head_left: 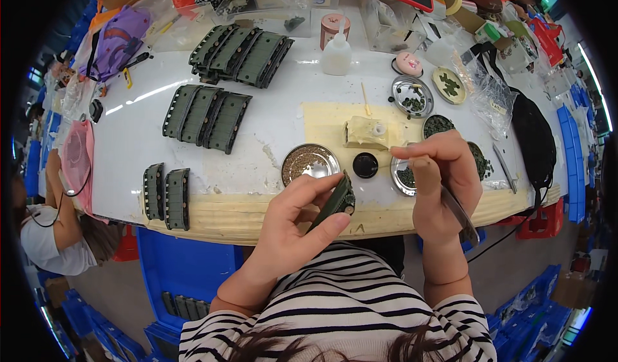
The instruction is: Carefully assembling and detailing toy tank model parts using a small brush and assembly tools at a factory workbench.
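My left hand (290, 223) grips a narrow dark green part (335, 204) by its sides, tilted above the table's near edge. My right hand (447, 182) is closed, with a slim grey metal tool (458, 215) like tweezers lying across the palm. Its index finger and thumb come together; whether something small sits between their tips, I cannot make out. Between the hands are a round black cap (365, 165) and a cream-coloured block (367, 133) with a white knob. A metal dish of small brown bits (297, 162) lies beyond my left hand.
Rows of dark green curved parts (206, 117) lie on the left. Dishes with small green pieces (439, 125) stand at right, near a black bag (531, 127). A white squeeze bottle (337, 56) stands at the back. Below the table is a blue bin (187, 259); another person (55, 233) sits left.
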Tool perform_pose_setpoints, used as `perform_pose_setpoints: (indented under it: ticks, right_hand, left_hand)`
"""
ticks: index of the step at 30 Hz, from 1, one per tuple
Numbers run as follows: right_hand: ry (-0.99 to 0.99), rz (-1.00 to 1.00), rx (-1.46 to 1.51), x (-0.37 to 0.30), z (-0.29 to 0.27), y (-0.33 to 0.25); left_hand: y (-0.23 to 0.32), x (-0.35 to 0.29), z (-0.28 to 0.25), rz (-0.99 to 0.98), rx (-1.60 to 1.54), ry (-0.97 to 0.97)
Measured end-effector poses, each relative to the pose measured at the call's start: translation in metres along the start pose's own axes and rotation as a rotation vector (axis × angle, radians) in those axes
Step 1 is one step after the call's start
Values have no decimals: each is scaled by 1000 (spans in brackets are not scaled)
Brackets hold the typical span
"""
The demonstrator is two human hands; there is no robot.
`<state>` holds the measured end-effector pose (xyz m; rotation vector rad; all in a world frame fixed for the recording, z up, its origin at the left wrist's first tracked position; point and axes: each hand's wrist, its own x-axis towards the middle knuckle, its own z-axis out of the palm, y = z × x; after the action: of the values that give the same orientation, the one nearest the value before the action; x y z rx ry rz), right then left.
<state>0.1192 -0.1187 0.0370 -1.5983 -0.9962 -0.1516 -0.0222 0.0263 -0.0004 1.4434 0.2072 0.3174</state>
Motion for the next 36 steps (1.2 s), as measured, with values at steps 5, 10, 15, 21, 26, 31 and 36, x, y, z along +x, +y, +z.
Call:
perform_pose_setpoints:
  ticks: [5,10,15,21,26,31,36]
  right_hand:
    - [-105,146,368,-10,12,0]
    - [-261,208,296,-7,9,-1]
    - [-182,186,363,-8,13,2]
    - [-215,215,337,-7,11,-1]
    - [-212,202,333,-8,12,2]
    - [-124,252,392,-5,14,-4]
    - [45,137,67,5,8,11]
  left_hand:
    - [0,3,3,31,99,-19]
    - [-1,3,3,53,107,-17]
    - [-3,3,3,45,102,-22]
    - [-1,3,4,41,103,-18]
    - [-2,4,4,44,106,-25]
    - [-3,3,3,44,75,-21]
    - [-6,2,2,53,21,-16]
